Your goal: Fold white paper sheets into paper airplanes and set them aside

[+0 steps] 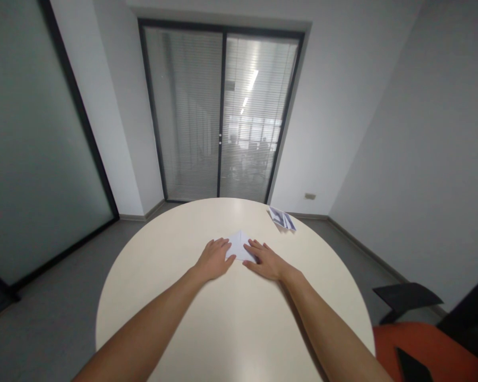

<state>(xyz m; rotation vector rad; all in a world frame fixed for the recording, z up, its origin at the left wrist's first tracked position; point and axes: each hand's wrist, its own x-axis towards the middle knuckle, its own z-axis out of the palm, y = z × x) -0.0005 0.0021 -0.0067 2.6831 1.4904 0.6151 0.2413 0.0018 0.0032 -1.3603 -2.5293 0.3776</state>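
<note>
A folded sheet of white paper (pixel 239 245) lies flat on the round cream table (pixel 175 239), its peak pointing away from me and a crease running down its middle. My left hand (pixel 216 258) rests on the paper's left corner, fingers stretched out and thumb along the near edge. On the opposite corner lies my right hand (pixel 265 260), palm down with its fingers spread. Both outer corners of the paper are hidden under my hands.
Near the table's far right edge lies a folded printed paper (pixel 282 219) in blue and white. An orange chair (pixel 426 345) with black armrests stands at the right, close to the table. Beyond the table is a glass door (pixel 221 111) with blinds.
</note>
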